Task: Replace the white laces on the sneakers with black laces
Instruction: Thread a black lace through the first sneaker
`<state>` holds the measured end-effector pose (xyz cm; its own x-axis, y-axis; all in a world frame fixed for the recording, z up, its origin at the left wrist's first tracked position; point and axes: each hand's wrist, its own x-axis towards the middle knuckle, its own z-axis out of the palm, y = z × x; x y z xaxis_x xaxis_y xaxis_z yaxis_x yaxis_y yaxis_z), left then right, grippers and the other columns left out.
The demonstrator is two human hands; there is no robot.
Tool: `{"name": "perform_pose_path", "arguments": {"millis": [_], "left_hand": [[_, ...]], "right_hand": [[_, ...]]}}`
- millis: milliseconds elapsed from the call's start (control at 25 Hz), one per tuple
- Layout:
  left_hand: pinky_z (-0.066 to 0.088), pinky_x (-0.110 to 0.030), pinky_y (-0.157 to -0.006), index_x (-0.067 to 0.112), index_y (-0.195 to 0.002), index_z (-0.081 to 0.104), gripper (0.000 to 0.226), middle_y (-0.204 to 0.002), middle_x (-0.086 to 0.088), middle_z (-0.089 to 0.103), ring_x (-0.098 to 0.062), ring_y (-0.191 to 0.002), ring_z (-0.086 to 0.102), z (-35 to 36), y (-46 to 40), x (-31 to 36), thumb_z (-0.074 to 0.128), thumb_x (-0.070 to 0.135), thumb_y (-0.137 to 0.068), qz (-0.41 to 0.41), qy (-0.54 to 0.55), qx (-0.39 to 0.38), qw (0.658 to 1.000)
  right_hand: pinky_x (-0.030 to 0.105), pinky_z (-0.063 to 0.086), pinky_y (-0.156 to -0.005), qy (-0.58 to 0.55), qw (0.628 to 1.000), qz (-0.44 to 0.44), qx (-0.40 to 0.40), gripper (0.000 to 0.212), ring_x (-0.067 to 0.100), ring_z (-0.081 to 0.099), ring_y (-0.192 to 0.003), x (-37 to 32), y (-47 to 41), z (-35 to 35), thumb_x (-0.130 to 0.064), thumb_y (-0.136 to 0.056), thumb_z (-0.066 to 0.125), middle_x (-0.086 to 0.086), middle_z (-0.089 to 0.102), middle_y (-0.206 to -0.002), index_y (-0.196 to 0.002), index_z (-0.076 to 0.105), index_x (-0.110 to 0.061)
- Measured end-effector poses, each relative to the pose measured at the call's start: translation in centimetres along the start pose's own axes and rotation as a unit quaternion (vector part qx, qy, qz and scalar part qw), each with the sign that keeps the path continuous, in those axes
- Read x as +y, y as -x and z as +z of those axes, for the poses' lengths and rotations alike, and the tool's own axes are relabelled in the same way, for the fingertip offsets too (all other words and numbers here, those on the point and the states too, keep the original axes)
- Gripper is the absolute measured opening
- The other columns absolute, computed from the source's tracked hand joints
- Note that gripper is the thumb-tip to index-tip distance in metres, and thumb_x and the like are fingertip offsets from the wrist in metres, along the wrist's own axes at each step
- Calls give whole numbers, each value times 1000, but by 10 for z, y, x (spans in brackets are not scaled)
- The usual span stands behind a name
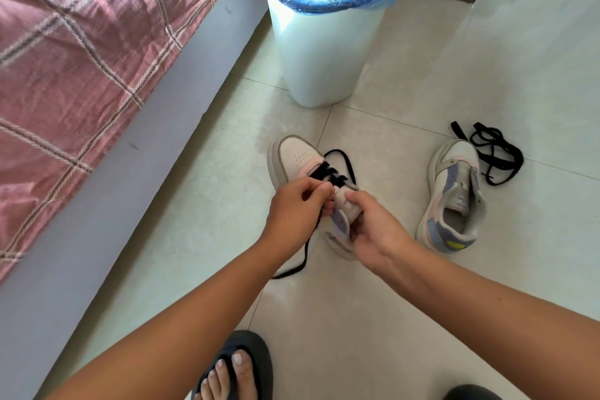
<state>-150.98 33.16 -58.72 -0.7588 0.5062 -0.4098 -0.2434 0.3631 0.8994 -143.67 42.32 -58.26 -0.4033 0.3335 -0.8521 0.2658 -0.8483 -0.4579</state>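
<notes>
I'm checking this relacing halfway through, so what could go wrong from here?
1. The free black lace end trails loose on the tiled floor beside the sandalled foot; stepping on it could yank the laced rows.
2. The left hand pinches the lace while the right hand steadies the white-and-lilac sneaker; a slip may skip an eyelet.
3. The spare black lace lies tangled beside the unlaced second sneaker and may knot.
</notes>
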Motion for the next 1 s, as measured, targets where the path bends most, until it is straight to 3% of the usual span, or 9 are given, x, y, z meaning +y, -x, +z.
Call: {"name": "perform_pose_path", "arguments": {"millis": [120,240,360,480,720,840,1000], "left_hand": [[57,-25,-65,17,-73,74,16,-62,0,68,-11,-59,65,4,3,28,66,17,-86,-14,97,-22,995],[54,-25,-56,14,-63,73,20,-53,-1,62,-13,-48,58,5,5,50,72,23,-81,-25,86,-48,995],[46,-20,-47,6,-66,69,26,-49,1,56,-12,-43,50,6,3,60,73,28,-80,-34,59,-36,997],[41,-18,-42,3,-67,67,31,-46,3,54,-9,-41,46,7,1,63,73,31,-79,-38,16,-26,999],[37,-13,-40,4,-68,68,31,-43,6,53,-5,-38,45,-3,0,74,72,33,-79,-45,-69,-68,994],[40,-13,-42,11,-64,69,30,-42,8,54,-2,-38,47,-9,0,82,72,37,-79,-22,-151,-66,986],[36,-8,-39,14,-60,66,31,-47,6,58,-2,-44,52,-12,1,94,71,39,-79,61,-308,-34,949]], "right_hand": [[31,53,-65,-70,995,21,-66,23,19,67,-69,-25,16,-5,-24,-91,55,11,71,-81,-102,65,-6],[31,54,-60,-108,989,-9,-97,28,19,69,-67,-39,33,-4,-27,-91,56,10,73,-79,-104,65,-5],[22,55,-55,-108,986,-72,-104,17,12,70,-66,-46,43,-2,-23,-93,53,4,74,-77,-94,66,-12],[21,56,-60,-97,983,-105,-113,15,11,71,-70,-46,45,-3,-20,-92,53,4,74,-81,-92,66,-13],[22,56,-74,-64,979,-154,-117,36,15,68,-88,-41,41,-8,-18,-90,55,11,69,-110,-124,58,-8],[26,52,-77,-31,976,-187,-110,36,15,67,-90,-40,40,-9,-21,-80,62,8,71,-104,-116,62,-12],[30,51,-86,-2,971,-213,-107,39,19,67,-95,-39,40,-10,-28,-68,68,10,71,-104,-104,65,-14]]}}
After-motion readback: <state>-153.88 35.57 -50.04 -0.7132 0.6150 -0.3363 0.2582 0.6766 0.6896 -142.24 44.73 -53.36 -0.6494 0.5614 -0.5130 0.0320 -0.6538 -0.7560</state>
